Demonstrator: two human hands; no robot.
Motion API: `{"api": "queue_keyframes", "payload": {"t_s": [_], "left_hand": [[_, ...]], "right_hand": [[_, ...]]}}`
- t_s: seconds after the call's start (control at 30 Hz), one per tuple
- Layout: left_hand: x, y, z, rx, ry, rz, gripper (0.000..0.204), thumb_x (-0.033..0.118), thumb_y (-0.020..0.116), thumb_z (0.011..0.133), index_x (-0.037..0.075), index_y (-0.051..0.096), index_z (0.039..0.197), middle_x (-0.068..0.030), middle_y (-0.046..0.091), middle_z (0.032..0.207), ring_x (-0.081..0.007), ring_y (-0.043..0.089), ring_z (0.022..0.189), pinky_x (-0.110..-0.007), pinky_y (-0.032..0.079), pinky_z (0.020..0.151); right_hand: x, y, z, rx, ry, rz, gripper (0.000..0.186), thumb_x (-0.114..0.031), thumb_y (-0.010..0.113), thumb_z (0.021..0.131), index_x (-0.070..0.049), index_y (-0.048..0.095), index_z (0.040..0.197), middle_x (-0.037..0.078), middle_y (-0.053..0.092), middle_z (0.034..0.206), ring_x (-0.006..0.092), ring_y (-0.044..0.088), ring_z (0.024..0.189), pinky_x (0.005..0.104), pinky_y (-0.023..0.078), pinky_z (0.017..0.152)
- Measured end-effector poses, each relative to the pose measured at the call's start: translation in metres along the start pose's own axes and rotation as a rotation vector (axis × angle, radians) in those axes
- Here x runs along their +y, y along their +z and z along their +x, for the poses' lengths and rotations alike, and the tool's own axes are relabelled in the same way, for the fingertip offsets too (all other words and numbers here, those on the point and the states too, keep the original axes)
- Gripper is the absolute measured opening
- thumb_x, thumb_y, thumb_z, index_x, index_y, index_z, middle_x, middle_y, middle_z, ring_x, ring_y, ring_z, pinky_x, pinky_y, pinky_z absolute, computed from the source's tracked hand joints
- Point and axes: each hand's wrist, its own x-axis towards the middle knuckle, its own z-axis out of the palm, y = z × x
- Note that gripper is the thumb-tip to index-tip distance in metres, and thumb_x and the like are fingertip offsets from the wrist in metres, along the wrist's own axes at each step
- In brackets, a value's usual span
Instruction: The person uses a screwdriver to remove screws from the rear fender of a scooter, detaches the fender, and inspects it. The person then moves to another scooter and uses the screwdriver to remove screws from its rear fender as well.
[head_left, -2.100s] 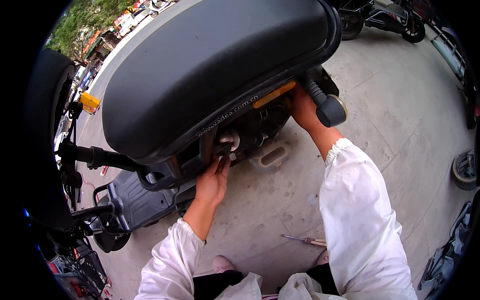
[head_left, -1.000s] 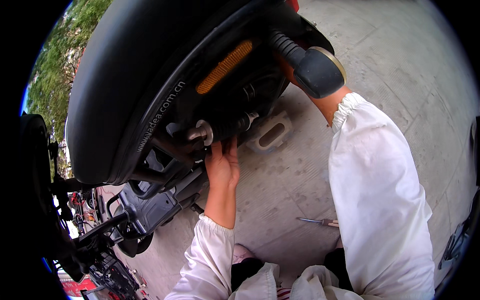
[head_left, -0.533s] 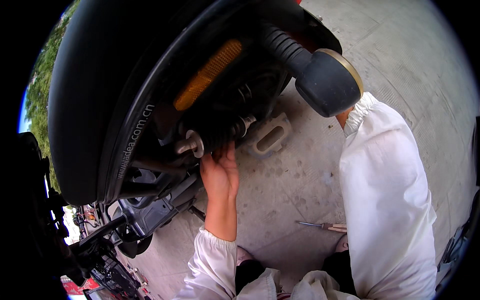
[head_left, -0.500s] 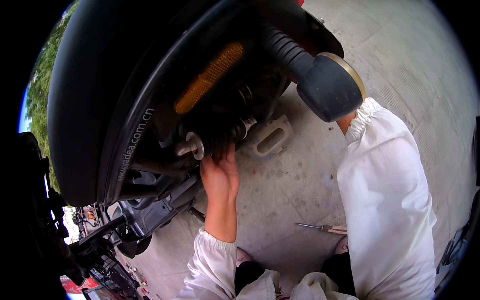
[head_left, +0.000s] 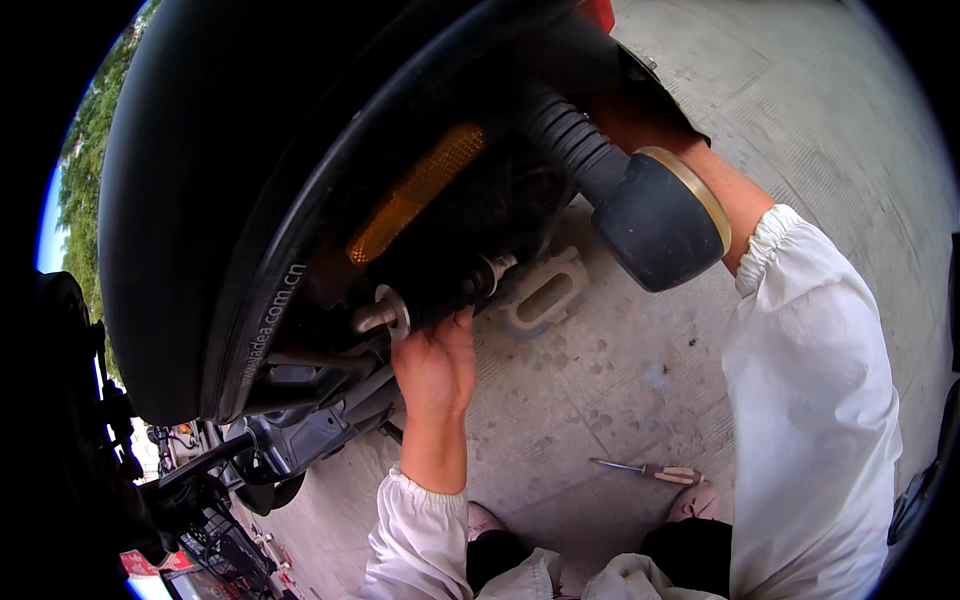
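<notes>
The rear of a black scooter (head_left: 180,200) fills the upper left. Beneath its body lies a dark coil-type shock absorber (head_left: 445,295) with a silver washer and metal end. My left hand (head_left: 435,368) grips it from below, fingers closed and partly hidden behind it. My right hand (head_left: 645,128) reaches past the black turn signal (head_left: 655,230) into the dark space under the tail; its fingers are hidden, so what it touches cannot be seen. An orange reflector (head_left: 418,190) sits on the body above the shock absorber.
A screwdriver (head_left: 660,472) lies on the concrete floor near my feet. Beyond the shock absorber there is a pale plate with an oval slot (head_left: 522,318). At the lower left are grey scooter parts (head_left: 310,435) and another dark vehicle (head_left: 215,540).
My right arm has moved right and further up, with the hand going deeper under the tail. My left hand stays on the shock absorber. The whole view has shifted slightly.
</notes>
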Motion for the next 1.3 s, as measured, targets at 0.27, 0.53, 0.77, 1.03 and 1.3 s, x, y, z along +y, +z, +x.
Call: {"api": "queue_keyframes", "payload": {"t_s": [0.27, 0.53, 0.77, 1.03, 1.3], "left_hand": [[0.006, 0.017, -0.003, 0.149, -0.02, -0.128, 0.038, 0.023, 0.041, 0.099, 0.008, 0.048, 0.133, -0.008, 0.051, 0.136, -0.0254, 0.049, 0.126, -0.049, 0.035, 0.111], [0.016, 0.022, -0.023, 0.133, -0.187, -0.004, 0.044, 0.03, 0.034, 0.103, 0.003, 0.042, 0.137, -0.0144, 0.044, 0.143, -0.0309, 0.041, 0.134, -0.049, 0.033, 0.112], [0.04, 0.08, -0.053, -0.056, -0.509, 0.247, 0.069, 0.039, 0.04, 0.103, -0.01, 0.018, 0.147, -0.0282, 0.024, 0.152, -0.0381, 0.027, 0.142, -0.046, 0.029, 0.114], [0.028, 0.117, 0.039, 0.219, -0.021, 0.072, 0.049, 0.036, 0.038, 0.104, 0.004, 0.034, 0.141, -0.015, 0.041, 0.143, -0.031, 0.039, 0.134, -0.052, 0.024, 0.115], [-0.01, 0.101, 0.053, 0.056, -0.084, -0.116, 0.04, 0.032, 0.04, 0.104, 0.01, 0.039, 0.138, -0.0056, 0.047, 0.137, -0.0232, 0.045, 0.127, -0.046, 0.034, 0.11]], "right_hand": [[0.012, 0.033, -0.05, -0.094, 0.449, 0.28, 0.04, -0.019, 0.065, 0.085, -0.001, 0.055, 0.119, 0.026, 0.058, 0.117, 0.0415, 0.055, 0.109, 0.0435, 0.048, 0.09], [0.033, 0.069, -0.033, 0.144, 0.445, -0.038, 0.033, -0.026, 0.051, 0.095, -0.006, 0.059, 0.12, 0.016, 0.061, 0.123, 0.0321, 0.058, 0.113, 0.038, 0.047, 0.097], [0.023, 0.073, -0.031, 0.185, 0.484, 0.13, 0.038, -0.036, 0.055, 0.092, -0.008, 0.062, 0.116, 0.014, 0.064, 0.118, 0.0328, 0.058, 0.112, 0.04, 0.046, 0.095], [0.023, 0.069, -0.028, 0.282, 0.34, -0.013, 0.029, -0.027, 0.057, 0.089, -0.007, 0.063, 0.11, 0.014, 0.066, 0.111, 0.0331, 0.06, 0.106, 0.04, 0.048, 0.089], [0.071, 0.053, -0.04, 0.392, 0.365, 0.171, 0.027, -0.001, 0.053, 0.085, -0.003, 0.063, 0.111, 0.018, 0.064, 0.115, 0.0373, 0.058, 0.109, 0.0411, 0.048, 0.091]]}}
